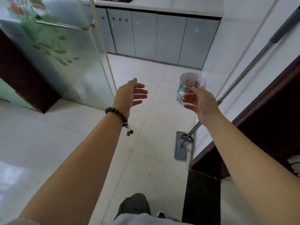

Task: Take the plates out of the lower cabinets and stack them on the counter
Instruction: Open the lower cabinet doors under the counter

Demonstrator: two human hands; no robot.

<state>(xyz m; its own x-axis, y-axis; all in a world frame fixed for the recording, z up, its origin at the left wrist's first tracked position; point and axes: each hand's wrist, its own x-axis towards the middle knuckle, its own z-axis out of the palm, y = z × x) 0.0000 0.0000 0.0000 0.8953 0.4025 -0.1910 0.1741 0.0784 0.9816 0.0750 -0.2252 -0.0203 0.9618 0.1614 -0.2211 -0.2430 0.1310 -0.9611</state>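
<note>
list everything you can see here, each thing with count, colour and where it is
lower cabinets: one row, grey doors all shut, far wall
counter: one, white, above the cabinets
glass door: one, frosted with green leaf print and a metal handle, left
tub: one, green and white print, on the floor near the right wall
mop: one, grey flat head on the floor, metal pole slanting up along the right wall
wooden unit: one, dark brown, right edge
floor: pale tiles
bracelet: one, brown beads, left wrist
left hand: one, grip open, held out mid-frame
right hand: one, grip open, in front of the tub
</note>
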